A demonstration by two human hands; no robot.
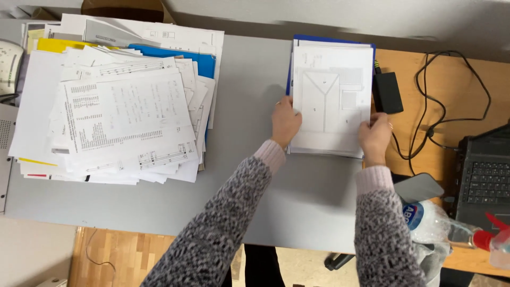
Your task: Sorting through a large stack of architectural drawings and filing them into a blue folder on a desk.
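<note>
A neat stack of white papers (330, 95) lies on a blue folder (289, 69) on the grey tabletop (244, 175). The top sheet shows line drawings of rectangles and a Y shape. My left hand (285, 122) grips the stack's left edge near its lower corner. At the lower right corner of the stack, my right hand (375, 137) holds the edge. Both arms wear grey speckled sleeves with pink cuffs.
A big untidy pile of printed sheets (117, 106) with yellow and blue folders covers the table's left. A black power adapter (388, 91) and cable (451, 90) lie right of the stack. A laptop (486, 175), plastic bottle (441, 223) and spray bottle (499, 244) sit at right.
</note>
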